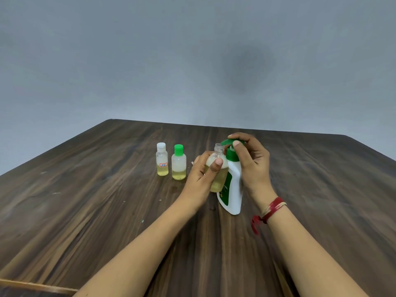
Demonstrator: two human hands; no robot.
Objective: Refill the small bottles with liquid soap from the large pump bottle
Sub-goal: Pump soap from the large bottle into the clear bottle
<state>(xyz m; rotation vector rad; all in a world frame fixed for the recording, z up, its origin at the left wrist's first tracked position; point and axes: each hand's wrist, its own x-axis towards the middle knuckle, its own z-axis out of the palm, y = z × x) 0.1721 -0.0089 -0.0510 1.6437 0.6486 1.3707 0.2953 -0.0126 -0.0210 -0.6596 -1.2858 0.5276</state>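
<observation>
A large white pump bottle (234,189) with a green pump head (228,143) stands on the wooden table (107,200). My right hand (251,161) is curled over the pump head, thumb on its neck. My left hand (202,175) grips an uncapped clear small bottle (218,166), partly filled with yellow liquid, held with its mouth right under the pump spout. Left of them stand two capped small bottles with a little yellow liquid: one with a white cap (162,159) and one with a green cap (179,162).
A grey wall rises behind the table's far edge. Small pale specks dot the wood at the left. A red thread band (272,209) circles my right wrist.
</observation>
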